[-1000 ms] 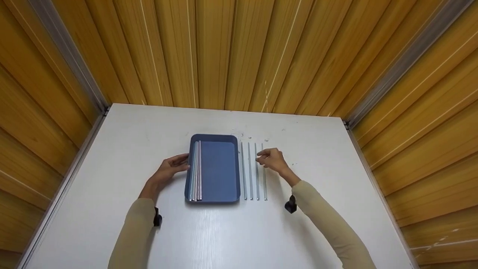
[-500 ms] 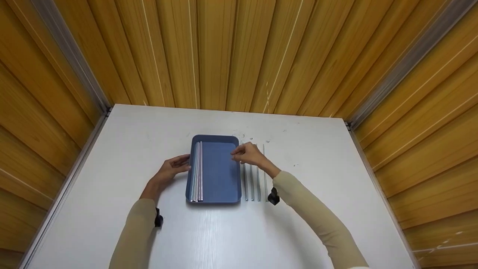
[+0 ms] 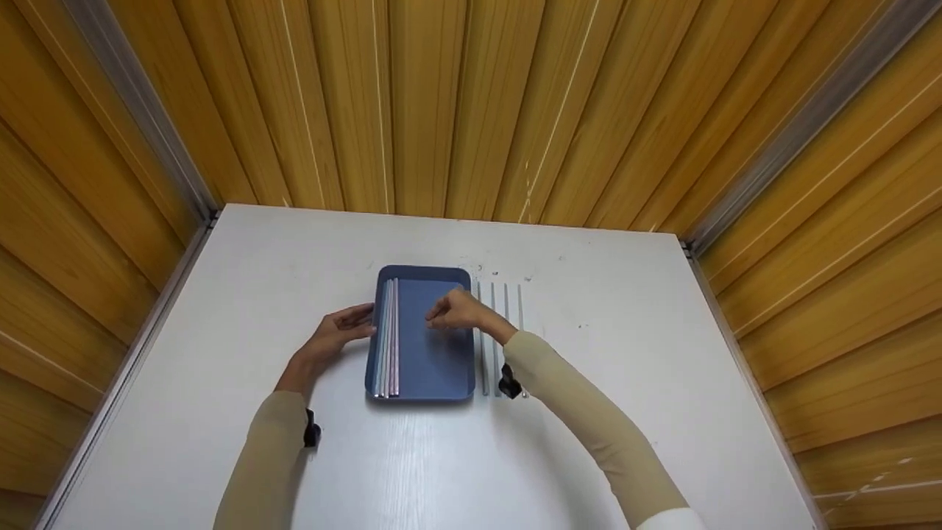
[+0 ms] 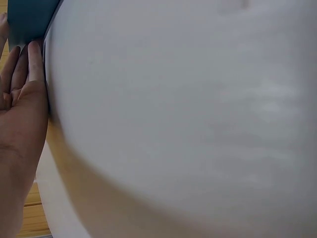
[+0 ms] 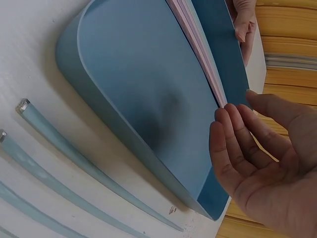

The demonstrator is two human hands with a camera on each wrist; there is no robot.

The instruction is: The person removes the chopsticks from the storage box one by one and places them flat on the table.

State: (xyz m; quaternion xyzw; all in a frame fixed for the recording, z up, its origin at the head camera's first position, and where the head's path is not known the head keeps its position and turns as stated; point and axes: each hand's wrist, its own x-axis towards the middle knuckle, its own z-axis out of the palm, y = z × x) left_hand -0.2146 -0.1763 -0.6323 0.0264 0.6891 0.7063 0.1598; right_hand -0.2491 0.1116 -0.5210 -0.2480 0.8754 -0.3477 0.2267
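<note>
A blue tray [image 3: 434,379] lies on the table, with several thin rods [image 3: 395,338] in pale blue and pink side by side along its left wall. My left hand [image 3: 333,337] is at that wall from outside; in the left wrist view its extended fingers [image 4: 34,59] meet the tray's side. Over the middle of the tray hovers my right hand [image 3: 458,311]. Its fingers are loosely bent and hold nothing, as the right wrist view shows. Just right of the tray lie several pale blue-green rods [image 5: 96,174] with shiny ends, partly hidden by my right forearm in the head view.
The white table [image 3: 346,478] carries small dark marks behind the tray. Yellow wood-grain panels [image 3: 412,110] rise at the back and both sides, with grey metal posts in the corners. A black wrist camera [image 3: 509,383] sits on my right sleeve.
My right hand has moved left from the loose rods to above the tray. My left hand has stayed at the tray's left side, and the rods lie as before.
</note>
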